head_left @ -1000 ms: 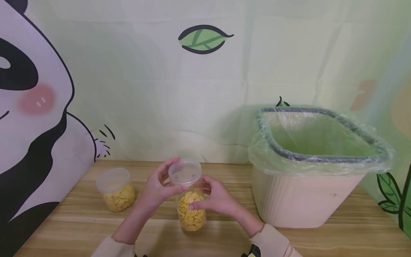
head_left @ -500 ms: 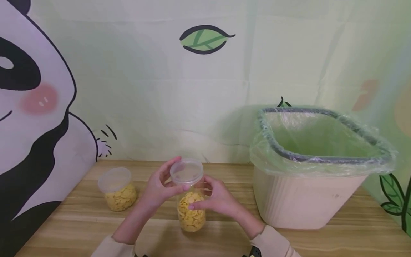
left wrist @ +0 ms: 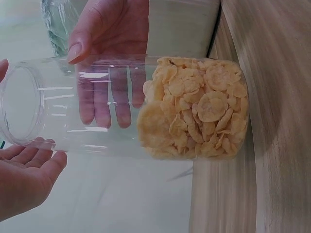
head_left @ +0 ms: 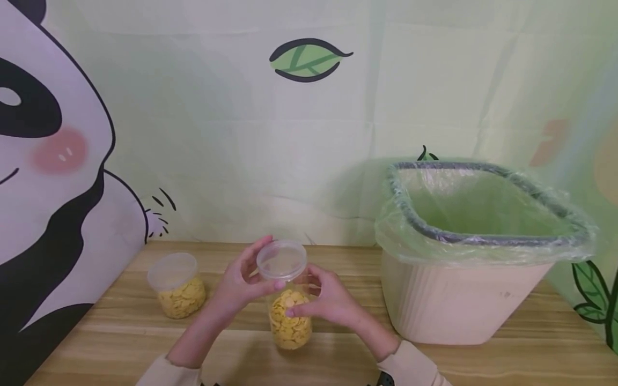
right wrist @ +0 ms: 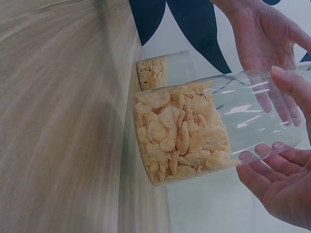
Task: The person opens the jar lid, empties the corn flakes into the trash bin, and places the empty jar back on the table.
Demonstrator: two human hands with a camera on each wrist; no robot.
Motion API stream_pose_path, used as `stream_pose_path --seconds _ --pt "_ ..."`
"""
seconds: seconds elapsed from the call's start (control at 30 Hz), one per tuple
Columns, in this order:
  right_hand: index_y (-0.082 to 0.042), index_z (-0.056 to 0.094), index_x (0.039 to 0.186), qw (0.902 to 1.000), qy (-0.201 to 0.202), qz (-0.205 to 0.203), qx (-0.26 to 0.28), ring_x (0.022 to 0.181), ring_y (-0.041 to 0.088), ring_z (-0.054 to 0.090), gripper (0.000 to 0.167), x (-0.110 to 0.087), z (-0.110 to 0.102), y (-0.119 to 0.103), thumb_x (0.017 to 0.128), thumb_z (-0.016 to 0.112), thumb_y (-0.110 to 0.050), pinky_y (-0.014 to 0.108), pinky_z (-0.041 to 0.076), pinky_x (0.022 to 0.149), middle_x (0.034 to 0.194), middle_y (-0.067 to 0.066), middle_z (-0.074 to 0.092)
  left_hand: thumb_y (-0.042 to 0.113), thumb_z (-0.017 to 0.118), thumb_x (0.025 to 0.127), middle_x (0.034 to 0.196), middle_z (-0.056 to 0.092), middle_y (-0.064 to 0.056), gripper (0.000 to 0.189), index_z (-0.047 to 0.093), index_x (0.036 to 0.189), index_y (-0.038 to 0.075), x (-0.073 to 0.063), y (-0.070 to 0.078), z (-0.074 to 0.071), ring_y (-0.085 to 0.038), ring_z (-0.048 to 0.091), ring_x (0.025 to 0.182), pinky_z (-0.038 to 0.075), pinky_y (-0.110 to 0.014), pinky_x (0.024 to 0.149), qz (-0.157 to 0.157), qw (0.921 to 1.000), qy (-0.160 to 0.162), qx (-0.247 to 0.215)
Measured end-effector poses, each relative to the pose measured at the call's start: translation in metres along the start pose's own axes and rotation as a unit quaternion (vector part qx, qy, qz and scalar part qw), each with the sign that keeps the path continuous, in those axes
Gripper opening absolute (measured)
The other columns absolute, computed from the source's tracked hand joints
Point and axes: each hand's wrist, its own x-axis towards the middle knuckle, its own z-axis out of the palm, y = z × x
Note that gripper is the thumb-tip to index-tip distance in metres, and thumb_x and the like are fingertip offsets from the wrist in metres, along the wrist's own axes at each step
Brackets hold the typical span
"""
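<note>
A clear plastic jar [head_left: 289, 321], filled about halfway with yellow flakes, stands upright between both hands. A translucent lid [head_left: 282, 259] covers its top. My left hand [head_left: 236, 284] grips the jar near the lid, with the thumb in front and fingers behind. Lower down, my right hand [head_left: 333, 300] holds the jar's side, thumb across the front. In the left wrist view, the flakes [left wrist: 194, 111] fill the bottom part of the jar. Whether the base touches the table is hard to tell. A shorter lidded jar [head_left: 181, 297] of similar flakes stands to the left.
A pale bin [head_left: 458, 300] with a clear liner bag over its dark rim stands at the right. The wooden table [head_left: 120, 348] meets a printed backdrop [head_left: 217, 134] with a panda and leaves.
The jar and both hands have shifted very slightly to the right in the head view. The grips look the same, and the lid stays in place.
</note>
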Motion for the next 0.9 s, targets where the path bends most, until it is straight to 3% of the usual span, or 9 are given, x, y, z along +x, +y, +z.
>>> stream_pose_path --seconds 0.13,0.33,0.5,0.9 --pt "-0.002 0.043 0.131 1.0000 0.009 0.000 -0.002 0.114 0.036 0.050 0.075 -0.001 0.000 -0.001 0.067 0.080 -0.014 0.046 0.040 0.096 0.122 0.017 0.053 0.009 0.074 0.073 0.143 0.033 -0.015 0.082 0.027 0.141 0.003 -0.003 -0.004 -0.002 -0.034 0.029 0.131 0.030 -0.045 0.102 0.007 0.9998 -0.012 0.010" --pt "-0.003 0.046 0.128 0.9995 0.031 0.002 0.001 0.110 0.034 0.053 0.072 -0.002 -0.002 -0.003 0.066 0.081 -0.016 0.043 0.043 0.093 0.119 0.016 0.055 0.010 0.076 0.070 0.142 0.031 -0.021 0.087 0.025 0.140 0.001 -0.011 -0.016 -0.007 -0.036 0.027 0.131 0.030 -0.041 0.102 -0.032 0.9986 -0.033 0.027" --pt "-0.004 0.048 0.127 0.9985 0.050 0.007 0.022 0.109 0.032 0.053 0.068 -0.003 -0.004 -0.007 0.068 0.080 -0.014 0.041 0.044 0.092 0.118 0.015 0.055 0.011 0.078 0.069 0.141 0.031 -0.024 0.091 0.023 0.140 -0.004 -0.016 -0.029 -0.010 -0.038 0.029 0.130 0.031 -0.043 0.102 -0.037 0.9971 -0.054 0.038" --pt "-0.003 0.048 0.124 0.9961 0.071 -0.002 0.052 0.108 0.029 0.053 0.066 -0.004 -0.003 -0.010 0.067 0.080 -0.010 0.039 0.043 0.093 0.116 0.015 0.056 0.014 0.077 0.071 0.139 0.034 -0.024 0.086 0.026 0.139 -0.003 -0.018 -0.042 -0.002 -0.038 0.032 0.128 0.028 -0.049 0.103 -0.049 0.9936 -0.085 0.055"
